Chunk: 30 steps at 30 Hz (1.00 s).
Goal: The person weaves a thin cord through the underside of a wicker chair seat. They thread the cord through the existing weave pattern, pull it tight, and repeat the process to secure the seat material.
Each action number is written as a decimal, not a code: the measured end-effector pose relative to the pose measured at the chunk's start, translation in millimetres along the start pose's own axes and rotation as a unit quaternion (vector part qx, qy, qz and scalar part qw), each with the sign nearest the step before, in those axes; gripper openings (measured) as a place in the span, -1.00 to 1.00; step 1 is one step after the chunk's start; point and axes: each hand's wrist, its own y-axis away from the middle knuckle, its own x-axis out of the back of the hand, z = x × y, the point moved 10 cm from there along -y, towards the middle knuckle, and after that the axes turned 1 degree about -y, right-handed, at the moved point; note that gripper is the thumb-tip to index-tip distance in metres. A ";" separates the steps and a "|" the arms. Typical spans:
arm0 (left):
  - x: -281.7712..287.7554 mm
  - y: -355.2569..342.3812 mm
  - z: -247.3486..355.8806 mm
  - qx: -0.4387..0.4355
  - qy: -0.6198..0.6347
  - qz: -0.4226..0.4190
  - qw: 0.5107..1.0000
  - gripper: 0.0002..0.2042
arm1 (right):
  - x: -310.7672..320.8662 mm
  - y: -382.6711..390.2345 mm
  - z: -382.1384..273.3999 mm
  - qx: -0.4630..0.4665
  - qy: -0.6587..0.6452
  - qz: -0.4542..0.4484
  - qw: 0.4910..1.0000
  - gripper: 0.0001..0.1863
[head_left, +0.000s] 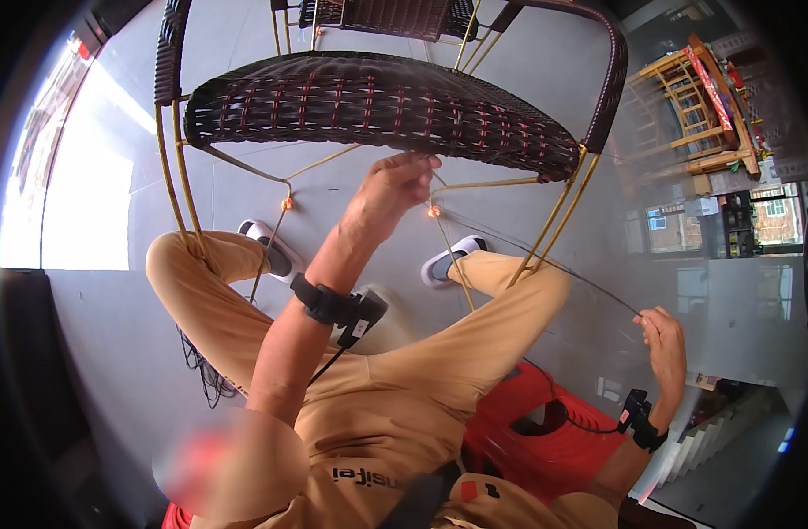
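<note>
Above open grey floor [113,353], the left hand [395,187] bunches narrowly at a dark-brown woven seat edge [333,139]; the right hand [664,344] pinches a thin black strand [589,281].

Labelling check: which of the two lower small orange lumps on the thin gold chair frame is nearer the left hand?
The right orange lump, just below and right of the bare left hand; the left orange lump sits clearly farther left.
</note>
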 end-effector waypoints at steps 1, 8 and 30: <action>0.5 0.3 -0.9 0.000 0.003 0.000 1.000 -0.87 | -1.7 -1.6 10.5 -0.001 0.003 -0.001 1.000 -0.87; -6.9 0.8 -1.4 0.017 -0.001 0.000 1.000 -0.87 | 5.7 -9.1 78.2 0.023 0.034 0.105 0.994 -0.84; -3.0 3.8 -1.3 0.006 -0.094 0.035 0.995 -0.85 | 42.5 28.8 332.7 -0.136 -0.188 0.325 0.917 -0.78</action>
